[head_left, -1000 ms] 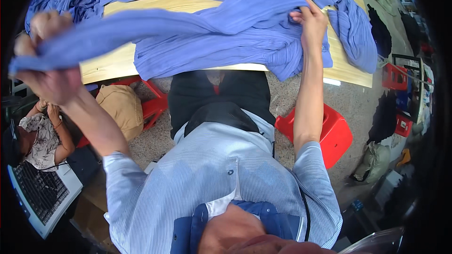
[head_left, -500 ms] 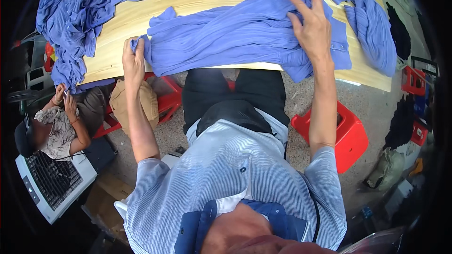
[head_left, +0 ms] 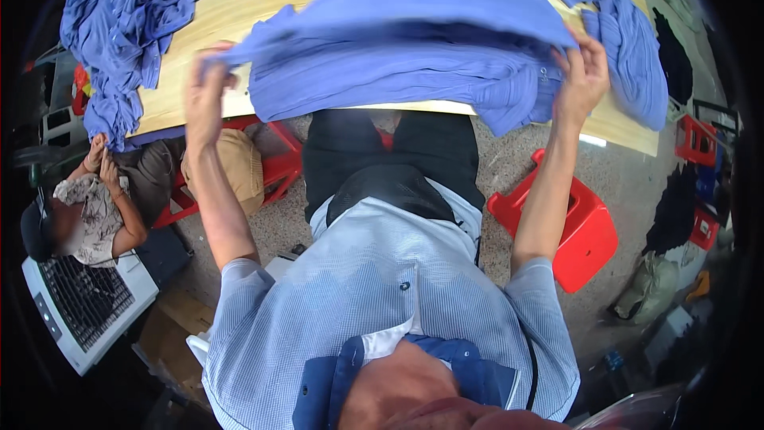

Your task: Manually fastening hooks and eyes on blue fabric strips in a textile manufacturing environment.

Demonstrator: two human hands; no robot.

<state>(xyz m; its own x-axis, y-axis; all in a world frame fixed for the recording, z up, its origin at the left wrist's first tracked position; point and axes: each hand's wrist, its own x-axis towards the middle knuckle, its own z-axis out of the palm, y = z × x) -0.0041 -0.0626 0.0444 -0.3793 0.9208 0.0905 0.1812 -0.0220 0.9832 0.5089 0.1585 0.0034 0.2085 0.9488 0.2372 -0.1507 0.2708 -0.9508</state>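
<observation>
A blue garment (head_left: 446, 8) of thin, crinkled cloth lies across the light wooden table (head_left: 215, 32) in front of me. Its upper layer is lifted and arched, blurred by motion, over the pleated part (head_left: 374, 84) that rests on the table. My left hand (head_left: 205, 99) is closed on the narrow left end of the cloth, its fingers somewhat smeared. At the right end, my right hand (head_left: 583, 80) pinches the edge of the raised layer, near small round fasteners (head_left: 543, 74) on the cloth beneath.
More blue garments (head_left: 127, 24) are heaped along the table's far and left sides, and another (head_left: 633, 64) hangs over its right edge. A red stool (head_left: 585, 231) stands at my right. A co-worker (head_left: 91, 215) sits at the left, beside a grey-white machine (head_left: 83, 310).
The garment's upper layer has been raised off the table into an arch. My right hand has shifted right and closed on its edge; my left hand has moved slightly left.
</observation>
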